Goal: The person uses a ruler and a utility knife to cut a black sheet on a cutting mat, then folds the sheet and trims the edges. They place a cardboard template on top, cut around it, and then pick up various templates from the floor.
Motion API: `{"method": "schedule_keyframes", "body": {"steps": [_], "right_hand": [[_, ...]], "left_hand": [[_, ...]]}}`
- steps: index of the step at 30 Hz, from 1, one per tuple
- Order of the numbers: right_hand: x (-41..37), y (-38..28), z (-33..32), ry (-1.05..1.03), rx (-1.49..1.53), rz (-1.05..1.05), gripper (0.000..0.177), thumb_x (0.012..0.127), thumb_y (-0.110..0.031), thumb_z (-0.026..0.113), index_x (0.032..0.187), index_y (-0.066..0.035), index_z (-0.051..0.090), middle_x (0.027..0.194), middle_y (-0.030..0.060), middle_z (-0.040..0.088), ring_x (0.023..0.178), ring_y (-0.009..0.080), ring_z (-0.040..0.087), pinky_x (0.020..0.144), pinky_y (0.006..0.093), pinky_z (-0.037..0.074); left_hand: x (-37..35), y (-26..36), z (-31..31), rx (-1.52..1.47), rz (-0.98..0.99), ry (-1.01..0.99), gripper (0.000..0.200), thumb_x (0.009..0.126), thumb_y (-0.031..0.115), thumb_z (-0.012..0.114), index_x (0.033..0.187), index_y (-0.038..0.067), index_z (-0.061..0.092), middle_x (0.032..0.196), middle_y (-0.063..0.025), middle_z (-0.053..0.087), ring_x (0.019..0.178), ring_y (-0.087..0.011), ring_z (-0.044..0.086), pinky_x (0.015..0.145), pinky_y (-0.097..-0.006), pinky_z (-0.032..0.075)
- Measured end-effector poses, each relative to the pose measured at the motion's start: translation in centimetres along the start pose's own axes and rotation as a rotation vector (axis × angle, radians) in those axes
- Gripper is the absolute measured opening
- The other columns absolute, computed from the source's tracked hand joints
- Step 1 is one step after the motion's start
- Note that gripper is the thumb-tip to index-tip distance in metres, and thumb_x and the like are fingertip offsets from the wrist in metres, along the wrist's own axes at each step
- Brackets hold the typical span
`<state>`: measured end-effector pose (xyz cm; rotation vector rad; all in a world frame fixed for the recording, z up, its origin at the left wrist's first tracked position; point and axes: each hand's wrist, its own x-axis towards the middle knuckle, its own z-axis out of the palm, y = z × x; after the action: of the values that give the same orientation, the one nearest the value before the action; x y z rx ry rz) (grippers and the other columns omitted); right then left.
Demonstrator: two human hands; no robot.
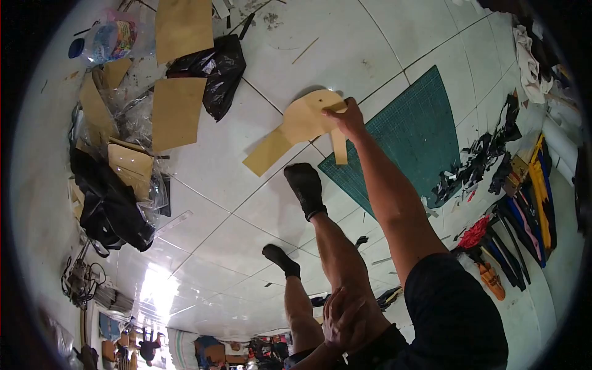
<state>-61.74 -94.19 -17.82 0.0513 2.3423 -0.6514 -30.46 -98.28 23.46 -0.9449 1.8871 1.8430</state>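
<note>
Tan cardboard-like pieces, flat and overlapping, are pinched at their right edge by my right hand. One has a rounded top with a small dark hole, and strips stick out toward the lower left and downward. They are over the white tiled floor, beside the left corner of a green cutting mat. My left hand rests on my bent leg with its fingers stretched out, holding nothing. A black-socked foot stands just below the pieces.
At the left lie tan sheets, a black plastic bag, a bottle and a black bundle. Dark scraps lie along the mat's right side. Farther right are colourful strips and an orange-handled tool.
</note>
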Motion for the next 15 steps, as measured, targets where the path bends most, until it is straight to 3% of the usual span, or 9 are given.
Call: {"method": "schedule_keyframes", "body": {"steps": [2, 4, 5, 6, 7, 8, 11, 13, 15], "right_hand": [[-1.2, -2.2, -0.2, -0.147, 0.288, -0.106, 0.057, 0.075, -0.033, 0.087, 0.106, 0.001, 0.053, 0.1, 0.0108, 0.064, 0.091, 0.0172, 0.062, 0.077, 0.0329, 0.053], [-4.0, -7.8, -2.1, -0.276, 0.444, -0.185, 0.059, 0.074, -0.03, 0.088, 0.109, 0.001, 0.052, 0.099, 0.0093, 0.063, 0.091, 0.0146, 0.06, 0.078, 0.0313, 0.052], [-5.1, -9.9, -2.5, -0.4, 0.734, -0.204, 0.059, 0.075, -0.032, 0.088, 0.109, 0.0, 0.052, 0.098, 0.0092, 0.063, 0.092, 0.015, 0.06, 0.078, 0.0307, 0.051], [-5.6, -12.0, -3.3, -0.389, 0.517, -0.255, 0.057, 0.075, -0.033, 0.087, 0.108, 0.0, 0.053, 0.097, 0.009, 0.063, 0.092, 0.0157, 0.061, 0.079, 0.0309, 0.051], [-5.5, -13.0, -2.6, -0.457, 0.675, -0.272, 0.056, 0.075, -0.033, 0.087, 0.106, -0.001, 0.054, 0.096, 0.0092, 0.063, 0.091, 0.0166, 0.061, 0.079, 0.0318, 0.051], [-5.2, -14.8, -2.8, -0.39, 0.498, -0.351, 0.055, 0.074, -0.032, 0.087, 0.106, -0.001, 0.055, 0.096, 0.01, 0.063, 0.092, 0.0172, 0.062, 0.08, 0.0329, 0.05], [-2.5, -19.4, -0.8, -0.336, 0.485, -0.36, 0.066, 0.068, -0.032, 0.092, 0.111, -0.001, 0.052, 0.096, 0.0128, 0.064, 0.091, 0.0225, 0.062, 0.082, 0.0364, 0.051], [-0.3, -21.2, 1.7, -0.238, 0.674, -0.298, 0.076, 0.076, -0.037, 0.085, 0.127, 0.001, 0.044, 0.12, 0.0189, 0.057, 0.109, 0.0257, 0.058, 0.091, 0.0379, 0.05], [3.4, -20.7, 4.0, 0.169, 0.484, -0.085, 0.074, 0.08, -0.037, 0.081, 0.13, 0.002, 0.042, 0.124, 0.0206, 0.054, 0.115, 0.0287, 0.056, 0.092, 0.0391, 0.05]], "left_hand": [[-0.1, -0.4, 0.0, 0.027, 0.006, -0.041, 0.052, 0.077, 0.025, 0.065, 0.127, 0.011, 0.064, 0.138, -0.0263, 0.048, 0.128, -0.0446, 0.046, 0.108, -0.0552, 0.036], [-0.3, -0.9, 0.4, 0.024, 0.034, 0.002, 0.052, 0.076, 0.024, 0.065, 0.127, 0.011, 0.064, 0.138, -0.0269, 0.047, 0.128, -0.0447, 0.047, 0.108, -0.0552, 0.036], [-0.5, -0.8, 0.5, 0.018, 0.043, 0.015, 0.052, 0.076, 0.024, 0.065, 0.127, 0.011, 0.064, 0.138, -0.0272, 0.047, 0.127, -0.0448, 0.047, 0.108, -0.0552, 0.036], [-0.4, -0.6, 0.5, 0.014, 0.037, 0.02, 0.052, 0.076, 0.024, 0.065, 0.127, 0.011, 0.064, 0.138, -0.0278, 0.047, 0.127, -0.0453, 0.047, 0.107, -0.0551, 0.037], [-0.1, -0.4, 0.3, 0.009, 0.032, 0.021, 0.052, 0.076, 0.025, 0.065, 0.126, 0.011, 0.064, 0.138, -0.0284, 0.047, 0.126, -0.0458, 0.047, 0.107, -0.0551, 0.037], [0.1, -0.3, 0.2, 0.004, 0.026, 0.022, 0.052, 0.076, 0.025, 0.064, 0.126, 0.011, 0.063, 0.137, -0.029, 0.047, 0.126, -0.0463, 0.048, 0.106, -0.0551, 0.037], [-0.5, -1.4, 0.8, 0.048, 0.089, 0.029, 0.052, 0.077, 0.025, 0.064, 0.126, 0.01, 0.063, 0.136, -0.0303, 0.048, 0.123, -0.0476, 0.049, 0.105, -0.0548, 0.039], [-1.1, -2.1, 0.7, 0.143, 0.119, -0.018, 0.051, 0.078, 0.026, 0.063, 0.126, 0.009, 0.063, 0.135, -0.0307, 0.049, 0.121, -0.0484, 0.05, 0.103, -0.0552, 0.04], [-1.1, -1.8, 0.8, -0.026, -0.066, 0.005, 0.05, 0.079, 0.026, 0.061, 0.126, 0.008, 0.062, 0.134, -0.0313, 0.049, 0.12, -0.049, 0.051, 0.102, -0.0558, 0.041]]}}
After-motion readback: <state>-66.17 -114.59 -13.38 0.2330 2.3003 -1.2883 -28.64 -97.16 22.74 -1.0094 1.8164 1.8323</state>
